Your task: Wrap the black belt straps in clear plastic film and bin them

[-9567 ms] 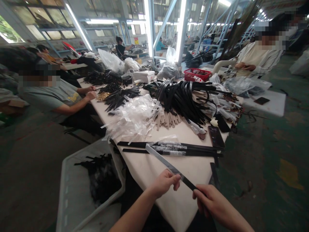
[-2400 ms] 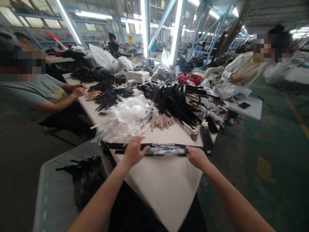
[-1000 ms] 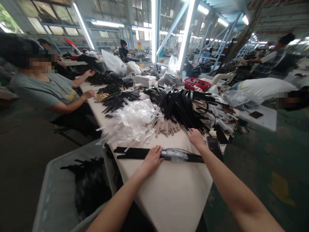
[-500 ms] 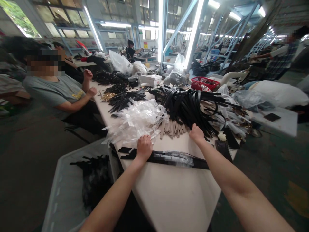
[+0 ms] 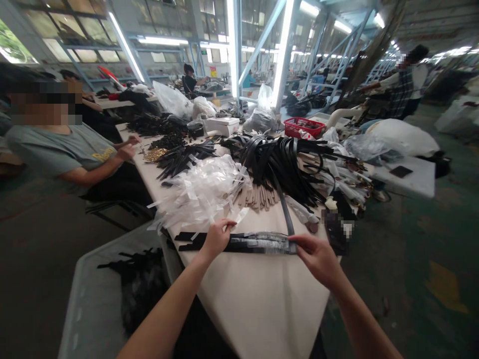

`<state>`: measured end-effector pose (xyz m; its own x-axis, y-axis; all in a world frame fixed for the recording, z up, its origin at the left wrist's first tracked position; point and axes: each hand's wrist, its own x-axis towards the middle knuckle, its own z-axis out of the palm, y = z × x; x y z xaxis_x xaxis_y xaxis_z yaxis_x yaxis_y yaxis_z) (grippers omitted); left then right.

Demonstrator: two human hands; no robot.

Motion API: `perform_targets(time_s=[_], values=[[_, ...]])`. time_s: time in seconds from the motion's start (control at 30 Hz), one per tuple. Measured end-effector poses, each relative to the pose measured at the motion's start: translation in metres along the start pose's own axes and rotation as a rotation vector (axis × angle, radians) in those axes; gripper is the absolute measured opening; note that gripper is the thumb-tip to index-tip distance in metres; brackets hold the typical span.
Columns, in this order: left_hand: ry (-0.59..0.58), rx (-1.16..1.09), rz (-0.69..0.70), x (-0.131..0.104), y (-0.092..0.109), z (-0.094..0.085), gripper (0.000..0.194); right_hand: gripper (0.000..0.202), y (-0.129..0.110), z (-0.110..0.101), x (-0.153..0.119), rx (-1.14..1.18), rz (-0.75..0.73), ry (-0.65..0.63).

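Note:
My right hand [image 5: 316, 254] is closed on the end of a black strap [image 5: 284, 207], which runs back into the heap of black straps [image 5: 273, 154]. The fingers of my left hand [image 5: 219, 239] are pinched on a thin white plastic strip [image 5: 241, 218] beside the pile of white strips [image 5: 205, 184]. Between and below both hands, a bundle of black straps wrapped in clear film [image 5: 262, 243] lies across the table [image 5: 258, 299]. Beige strips [image 5: 258, 197] stick out from under the black heap.
At the left, a seated person [image 5: 67, 144] works at the table's edge. Below stands a translucent bin [image 5: 84, 279] with black straps inside. Farther back are a red basket [image 5: 305, 130] and a white box [image 5: 223, 125]. Wrapped pieces [image 5: 348, 174] lie at the right edge.
My right hand has come back from the heap toward me, drawing out one black strap. My left hand has lifted from the white pile with a strip in its fingers. The view has turned slightly right.

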<state>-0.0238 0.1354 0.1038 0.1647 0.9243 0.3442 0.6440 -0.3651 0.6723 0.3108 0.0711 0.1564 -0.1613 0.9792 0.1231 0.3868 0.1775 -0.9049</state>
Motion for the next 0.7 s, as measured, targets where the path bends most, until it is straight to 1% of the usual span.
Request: perform_targets(time_s=[0.07,0.13,0.17,0.23,0.3,0.33,0.4,0.47,0.5,0.57,0.63,0.7], values=[[-0.042,-0.117,0.018,-0.011,0.024,0.001,0.019,0.02,-0.019,-0.008,-0.039,0.002,-0.056,0.151],[-0.073,-0.192,0.025,-0.022,0.048,0.006,0.016,0.023,-0.03,-0.009,-0.063,0.113,-0.023,0.255],[-0.083,-0.221,0.024,-0.028,0.059,0.009,0.016,0.025,-0.032,-0.006,-0.068,0.212,0.037,0.279],[-0.092,-0.263,0.026,-0.039,0.079,0.018,0.016,0.03,-0.029,0.007,-0.07,0.38,0.196,0.272],[-0.092,-0.288,0.045,-0.049,0.095,0.029,0.017,0.036,-0.021,0.028,-0.064,0.464,0.33,0.235],[-0.098,-0.294,0.062,-0.055,0.101,0.035,0.017,0.039,-0.016,0.039,-0.06,0.483,0.374,0.212],[-0.125,-0.294,0.107,-0.066,0.112,0.045,0.018,0.044,-0.009,0.059,-0.052,0.483,0.407,0.189],[-0.155,-0.27,0.134,-0.076,0.119,0.051,0.019,0.046,-0.005,0.074,-0.048,0.449,0.391,0.218],[-0.156,-0.25,0.127,-0.08,0.121,0.053,0.018,0.045,-0.005,0.078,-0.046,0.422,0.371,0.241],[-0.13,-0.215,0.065,-0.085,0.123,0.053,0.017,0.042,-0.006,0.081,-0.046,0.394,0.345,0.265],[-0.121,-0.207,-0.025,-0.087,0.123,0.05,0.028,0.038,-0.007,0.08,-0.046,0.407,0.35,0.25],[-0.163,-0.212,-0.079,-0.086,0.121,0.045,0.037,0.031,-0.008,0.077,-0.047,0.445,0.375,0.229]])
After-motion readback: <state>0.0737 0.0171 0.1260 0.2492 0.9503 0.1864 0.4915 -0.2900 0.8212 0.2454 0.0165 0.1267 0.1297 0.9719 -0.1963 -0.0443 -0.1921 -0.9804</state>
